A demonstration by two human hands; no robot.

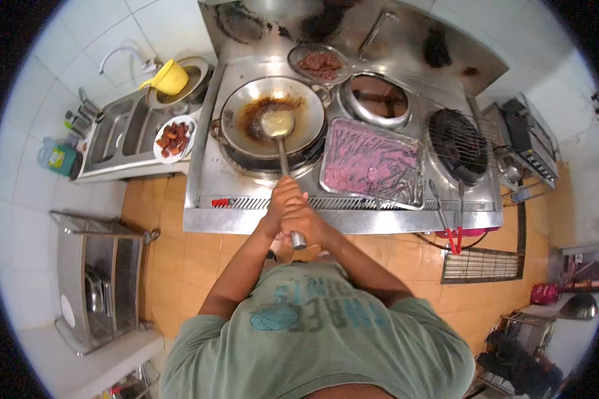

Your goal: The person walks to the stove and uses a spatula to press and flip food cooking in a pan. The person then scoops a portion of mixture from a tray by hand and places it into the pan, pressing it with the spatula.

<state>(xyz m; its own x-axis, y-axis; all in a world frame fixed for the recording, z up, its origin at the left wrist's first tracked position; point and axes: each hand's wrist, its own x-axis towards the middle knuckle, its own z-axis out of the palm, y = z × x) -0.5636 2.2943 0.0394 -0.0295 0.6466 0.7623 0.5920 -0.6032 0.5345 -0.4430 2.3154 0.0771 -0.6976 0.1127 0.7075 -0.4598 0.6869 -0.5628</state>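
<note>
Both of my hands are wrapped round the long metal handle of a ladle, near its lower end. My left hand grips it with the fingers closed, and my right hand is closed beside and partly over it. The ladle's round bowl rests inside a wok and has something pale yellowish in it, perhaps oil. Brown residue coats the middle of the wok, which sits on the stove's left burner.
Right of the wok lie a tray of purplish contents, a grill grate and red-handled tongs. Behind stand a strainer of brown pieces and a lidded round pot. A white plate of reddish-brown pieces is by the sink.
</note>
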